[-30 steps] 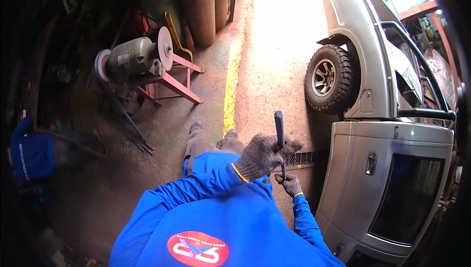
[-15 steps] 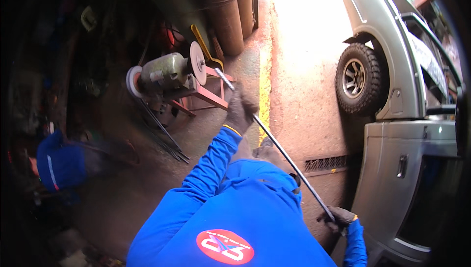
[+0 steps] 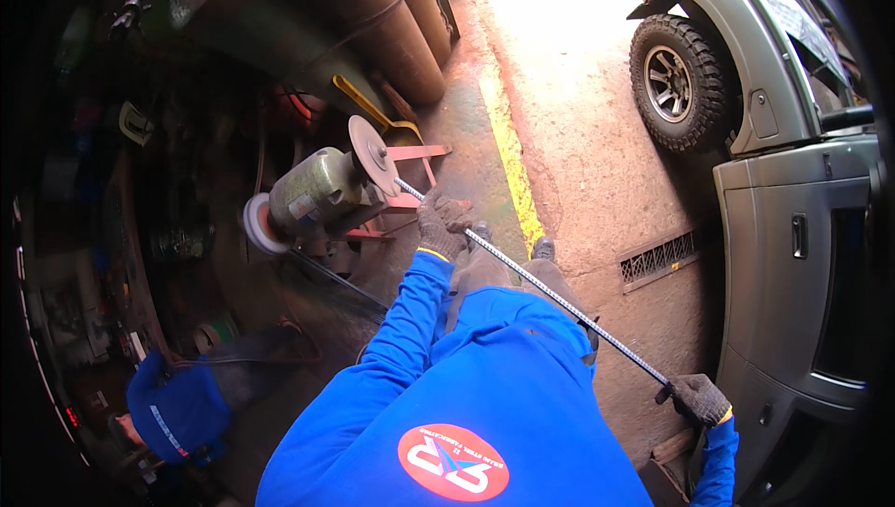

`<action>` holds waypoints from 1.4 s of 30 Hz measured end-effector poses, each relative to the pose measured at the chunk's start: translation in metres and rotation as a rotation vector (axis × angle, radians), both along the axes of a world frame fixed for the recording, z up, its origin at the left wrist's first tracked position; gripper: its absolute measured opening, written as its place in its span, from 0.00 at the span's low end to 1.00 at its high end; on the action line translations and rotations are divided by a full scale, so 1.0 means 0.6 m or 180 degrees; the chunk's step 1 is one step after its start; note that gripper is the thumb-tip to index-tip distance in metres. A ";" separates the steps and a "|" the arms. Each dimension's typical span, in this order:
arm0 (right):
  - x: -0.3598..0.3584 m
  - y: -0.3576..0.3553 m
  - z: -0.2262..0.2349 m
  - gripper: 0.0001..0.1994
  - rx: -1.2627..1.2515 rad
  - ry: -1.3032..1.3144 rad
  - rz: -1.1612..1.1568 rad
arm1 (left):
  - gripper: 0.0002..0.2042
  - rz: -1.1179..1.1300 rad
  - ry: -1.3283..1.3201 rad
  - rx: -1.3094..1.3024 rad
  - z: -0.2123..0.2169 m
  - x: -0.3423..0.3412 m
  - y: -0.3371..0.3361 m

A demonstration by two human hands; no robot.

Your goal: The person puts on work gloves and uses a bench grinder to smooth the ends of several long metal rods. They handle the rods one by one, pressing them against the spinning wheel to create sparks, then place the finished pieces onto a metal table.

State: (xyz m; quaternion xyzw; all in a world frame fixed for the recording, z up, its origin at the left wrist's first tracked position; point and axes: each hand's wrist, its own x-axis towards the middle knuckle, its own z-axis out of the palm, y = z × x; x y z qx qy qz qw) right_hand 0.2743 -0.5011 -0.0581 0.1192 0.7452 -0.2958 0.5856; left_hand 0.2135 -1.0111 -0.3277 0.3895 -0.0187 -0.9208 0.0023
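Gripping a ribbed metal rod at a grinder, a person in a blue shirt holds it slantwise across the body. The fingers of the gloved left hand are closed around it near its upper end, beside the grinder's disc; whether tip and disc touch cannot be told. The gloved right hand has its fingers wrapped around the lower end, near a silver vehicle. A yellow line marks the floor; a co-worker bends at left.
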 end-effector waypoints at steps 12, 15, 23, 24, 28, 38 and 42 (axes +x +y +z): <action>-0.016 -0.103 0.145 0.13 0.0774 0.3138 0.1867 | 0.25 0.0137 0.0837 0.0857 0.001 -0.004 -0.043; -0.021 -0.102 0.164 0.15 0.1214 0.3582 0.2727 | 0.25 0.0260 0.1041 0.0865 0.011 -0.015 -0.043; -0.012 -0.088 0.167 0.15 0.1581 0.4423 0.2794 | 0.23 0.0296 0.1367 0.1359 0.033 -0.021 -0.029; -0.002 -0.080 0.152 0.15 0.1699 0.4075 0.2317 | 0.23 0.0193 0.1114 0.1360 0.035 -0.029 -0.026; -0.019 -0.015 0.091 0.10 0.0250 0.1110 0.0834 | 0.24 -0.0330 -0.0502 -0.0137 0.043 -0.055 0.009; -0.030 -0.049 0.109 0.15 0.0944 0.3364 0.1422 | 0.25 0.0019 0.0265 0.0521 0.031 -0.022 -0.035; -0.020 -0.039 0.128 0.15 0.1464 0.5086 0.3083 | 0.24 0.0157 0.1614 0.1189 0.048 -0.018 -0.043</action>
